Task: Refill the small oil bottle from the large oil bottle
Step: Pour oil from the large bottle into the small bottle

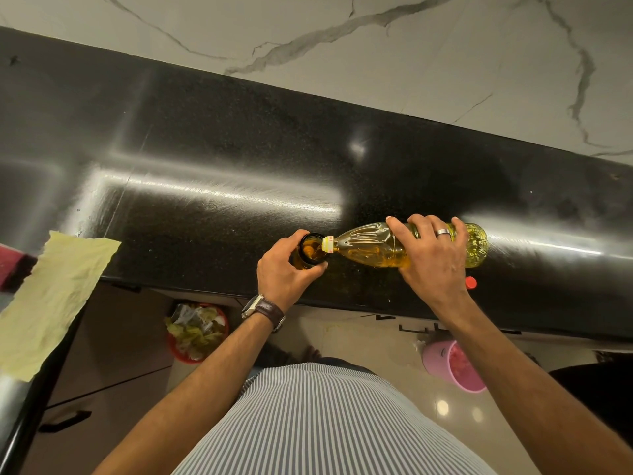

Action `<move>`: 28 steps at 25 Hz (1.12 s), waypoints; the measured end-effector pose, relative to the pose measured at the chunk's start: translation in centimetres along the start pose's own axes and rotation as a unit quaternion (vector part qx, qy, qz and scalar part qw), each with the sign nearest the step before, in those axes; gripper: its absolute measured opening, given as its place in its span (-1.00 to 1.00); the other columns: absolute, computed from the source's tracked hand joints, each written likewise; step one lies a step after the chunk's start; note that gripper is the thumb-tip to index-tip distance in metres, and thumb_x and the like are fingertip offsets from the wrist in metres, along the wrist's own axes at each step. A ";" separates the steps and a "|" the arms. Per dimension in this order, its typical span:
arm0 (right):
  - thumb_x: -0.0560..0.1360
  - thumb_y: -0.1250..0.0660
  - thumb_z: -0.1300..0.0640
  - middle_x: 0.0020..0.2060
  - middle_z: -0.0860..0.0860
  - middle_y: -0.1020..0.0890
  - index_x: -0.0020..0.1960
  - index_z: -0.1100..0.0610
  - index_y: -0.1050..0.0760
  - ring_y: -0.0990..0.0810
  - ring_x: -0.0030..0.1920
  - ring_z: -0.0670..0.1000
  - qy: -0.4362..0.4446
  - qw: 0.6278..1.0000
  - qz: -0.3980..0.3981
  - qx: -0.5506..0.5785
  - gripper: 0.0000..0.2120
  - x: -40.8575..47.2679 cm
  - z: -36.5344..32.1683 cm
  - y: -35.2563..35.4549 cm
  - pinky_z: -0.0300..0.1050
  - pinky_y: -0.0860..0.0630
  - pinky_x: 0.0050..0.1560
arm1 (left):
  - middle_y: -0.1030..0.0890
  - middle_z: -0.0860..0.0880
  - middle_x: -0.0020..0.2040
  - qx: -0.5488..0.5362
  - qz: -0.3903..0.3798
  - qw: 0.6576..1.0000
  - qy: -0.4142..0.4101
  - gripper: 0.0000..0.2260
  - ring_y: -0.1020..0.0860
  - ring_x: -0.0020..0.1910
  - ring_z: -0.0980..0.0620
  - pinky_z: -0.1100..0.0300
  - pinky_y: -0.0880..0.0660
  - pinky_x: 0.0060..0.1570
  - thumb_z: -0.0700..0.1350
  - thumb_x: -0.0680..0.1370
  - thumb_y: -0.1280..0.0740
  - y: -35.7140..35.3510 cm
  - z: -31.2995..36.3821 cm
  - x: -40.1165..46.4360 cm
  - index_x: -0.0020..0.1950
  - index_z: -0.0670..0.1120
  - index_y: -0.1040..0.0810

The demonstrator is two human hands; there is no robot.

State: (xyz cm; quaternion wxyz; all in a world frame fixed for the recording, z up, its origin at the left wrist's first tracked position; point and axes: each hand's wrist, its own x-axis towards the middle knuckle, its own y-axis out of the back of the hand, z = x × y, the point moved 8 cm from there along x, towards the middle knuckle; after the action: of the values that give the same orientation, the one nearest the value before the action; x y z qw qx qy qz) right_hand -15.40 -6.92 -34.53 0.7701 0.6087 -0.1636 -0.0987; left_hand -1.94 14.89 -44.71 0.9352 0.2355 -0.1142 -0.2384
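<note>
Gripping the small oil bottle (pixel 310 252) steadies it upright on the tabletop (pixel 212 173) in the left hand (pixel 286 269), while the right hand (pixel 433 255) wraps the large oil bottle (pixel 370 246), tipped so its neck meets the mouth.

large bottle (pixel 373 246) right of small bottle (pixel 310 252), on counter (pixel 205 138)

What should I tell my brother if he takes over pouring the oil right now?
Left hand grips the small oil bottle, which stands on the black counter near its front edge.
Right hand grips the large oil bottle, tipped on its side with its mouth at the small bottle's opening.
A red cap lies on the counter by the right wrist.
Done: both bottles are open and the pour is under way; oil shows in the small bottle.
Left: fill it up, set the large bottle upright, cap both. The small bottle's cap is not in view.
</note>
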 end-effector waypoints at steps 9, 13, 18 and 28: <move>0.38 -0.62 -0.01 0.35 0.13 -0.54 0.53 -0.08 -0.34 -0.49 0.37 0.21 -0.001 1.000 -0.003 0.000 -0.20 0.0 0.0 0.0 0.41 -0.27 0.42 | -0.68 0.03 0.15 -0.005 0.001 1.000 0.005 -0.42 -0.61 0.11 0.09 0.06 -0.64 0.10 0.10 0.42 -0.60 0.0 0.1 0.0 0.38 -0.02 -0.58; 0.37 -0.63 0.03 0.35 0.13 -0.54 0.52 -0.08 -0.33 -0.49 0.38 0.21 -0.001 1.000 -0.001 -0.001 -0.19 0.1 0.0 0.2 0.41 -0.27 0.42 | -0.68 0.04 0.13 -0.010 0.001 1.000 0.005 -0.41 -0.62 0.09 0.08 0.01 -0.65 0.06 0.18 0.40 -0.56 0.1 0.1 -0.1 0.37 0.03 -0.57; 0.37 -0.63 0.02 0.35 0.14 -0.54 0.52 -0.08 -0.34 -0.50 0.38 0.22 0.001 1.000 0.000 0.000 -0.19 0.1 0.0 0.3 0.41 -0.27 0.42 | -0.67 0.06 0.12 -0.015 0.002 1.000 0.004 -0.40 -0.62 0.08 0.09 0.01 -0.66 0.05 0.28 0.38 -0.47 0.1 0.2 -0.1 0.36 0.08 -0.55; 0.37 -0.63 0.02 0.34 0.14 -0.55 0.52 -0.08 -0.34 -0.50 0.37 0.21 0.004 1.000 0.011 0.000 -0.19 0.0 0.0 0.2 0.41 -0.27 0.42 | -0.67 0.08 0.12 -0.015 0.004 1.000 0.003 -0.40 -0.61 0.08 0.12 0.07 -0.66 0.04 0.31 0.39 -0.45 0.0 0.0 -0.1 0.37 0.10 -0.54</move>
State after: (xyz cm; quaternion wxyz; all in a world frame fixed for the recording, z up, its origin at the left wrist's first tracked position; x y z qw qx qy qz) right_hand -15.36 -6.85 -34.35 0.7720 0.6070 -0.1673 -0.0876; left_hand -2.01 14.90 -44.70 0.9400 0.2214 -0.1083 -0.2358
